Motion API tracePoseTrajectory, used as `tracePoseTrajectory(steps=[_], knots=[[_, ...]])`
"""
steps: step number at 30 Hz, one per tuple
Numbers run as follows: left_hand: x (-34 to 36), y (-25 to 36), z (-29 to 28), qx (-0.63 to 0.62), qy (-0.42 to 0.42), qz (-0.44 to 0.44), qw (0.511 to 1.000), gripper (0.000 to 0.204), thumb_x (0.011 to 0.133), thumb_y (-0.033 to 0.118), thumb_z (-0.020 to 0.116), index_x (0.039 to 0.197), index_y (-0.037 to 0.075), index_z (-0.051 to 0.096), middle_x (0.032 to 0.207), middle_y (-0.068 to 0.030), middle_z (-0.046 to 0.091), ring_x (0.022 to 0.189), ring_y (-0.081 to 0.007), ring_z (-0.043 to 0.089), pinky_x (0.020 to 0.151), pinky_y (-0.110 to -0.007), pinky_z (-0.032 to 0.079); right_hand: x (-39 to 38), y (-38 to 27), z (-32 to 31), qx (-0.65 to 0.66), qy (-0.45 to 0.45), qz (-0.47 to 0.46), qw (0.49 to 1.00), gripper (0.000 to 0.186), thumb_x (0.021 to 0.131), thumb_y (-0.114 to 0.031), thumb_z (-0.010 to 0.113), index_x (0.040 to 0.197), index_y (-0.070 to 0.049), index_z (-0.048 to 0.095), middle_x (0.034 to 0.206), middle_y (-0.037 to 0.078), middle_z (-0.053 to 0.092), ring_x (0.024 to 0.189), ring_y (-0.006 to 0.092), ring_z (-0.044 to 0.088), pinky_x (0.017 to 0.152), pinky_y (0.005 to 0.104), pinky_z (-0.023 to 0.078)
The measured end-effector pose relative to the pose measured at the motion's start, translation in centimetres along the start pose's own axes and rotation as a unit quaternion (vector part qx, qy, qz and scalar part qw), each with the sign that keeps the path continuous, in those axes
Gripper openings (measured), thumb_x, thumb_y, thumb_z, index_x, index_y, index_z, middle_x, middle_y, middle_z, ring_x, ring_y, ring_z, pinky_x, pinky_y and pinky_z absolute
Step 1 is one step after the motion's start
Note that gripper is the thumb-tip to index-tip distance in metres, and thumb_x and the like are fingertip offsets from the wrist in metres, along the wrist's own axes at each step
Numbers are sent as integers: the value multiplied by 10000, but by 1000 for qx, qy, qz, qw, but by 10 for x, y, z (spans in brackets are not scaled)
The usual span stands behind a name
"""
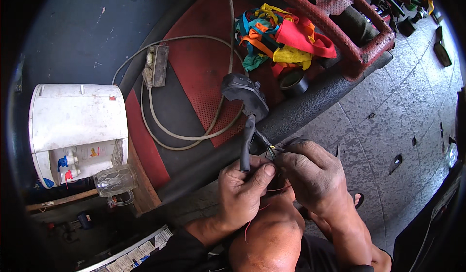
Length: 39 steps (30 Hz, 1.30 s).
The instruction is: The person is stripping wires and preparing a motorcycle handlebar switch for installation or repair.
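Above my lap, my left hand (245,190) is closed, its thumb and fingers pinching thin wires beside a black sleeved cable (246,148). Close to it, my right hand (313,172) is closed too, fingertips pinched on the same wires (270,150), whose yellow and green insulation shows between the hands. What exactly lies inside the fingertips is hidden. A thin red wire (248,227) trails below my left hand. The cable runs up to a black moulded plastic housing (244,94) that rests at the edge of the padded seat.
A bundle of bright cloth strips (284,36) and a black tape roll (293,82) lie beyond the housing. A grey cord loops from a power strip (156,67). At left stands a white water dispenser (80,121); a red metal frame (361,53) is upper right.
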State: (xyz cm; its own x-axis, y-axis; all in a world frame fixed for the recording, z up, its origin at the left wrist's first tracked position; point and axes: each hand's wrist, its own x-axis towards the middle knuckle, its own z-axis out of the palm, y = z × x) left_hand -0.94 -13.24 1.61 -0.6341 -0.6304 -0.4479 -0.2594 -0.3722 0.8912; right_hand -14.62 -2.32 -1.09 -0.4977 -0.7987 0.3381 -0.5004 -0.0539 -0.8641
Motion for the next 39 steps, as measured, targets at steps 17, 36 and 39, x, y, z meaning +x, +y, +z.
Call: tracePoseTrajectory(steps=[17,36,39], knots=[[0,4,0,-113,-64,-46,990,172,977,46,602,1132,-18,640,772,31,569,607,-14,459,493,-188,342,-9,14,9,-85,91,-123,985,381,695,-104,697,1057,15,699,1011,137,692,843,252,680,701,348,544],[0,0,1,230,-21,198,953,201,947,20,654,1116,-87,678,1026,-181,727,889,-174,709,762,-272,567,-9,12,29,-88,175,-103,975,361,692,19,738,1051,34,704,965,160,695,825,271,693,699,340,564],[3,2,2,226,-26,190,955,188,941,20,659,1096,-81,690,1017,-185,727,884,-191,716,761,-282,569,-8,11,31,-99,194,-101,971,356,693,31,744,1047,37,706,958,161,695,827,270,692,695,337,565]])
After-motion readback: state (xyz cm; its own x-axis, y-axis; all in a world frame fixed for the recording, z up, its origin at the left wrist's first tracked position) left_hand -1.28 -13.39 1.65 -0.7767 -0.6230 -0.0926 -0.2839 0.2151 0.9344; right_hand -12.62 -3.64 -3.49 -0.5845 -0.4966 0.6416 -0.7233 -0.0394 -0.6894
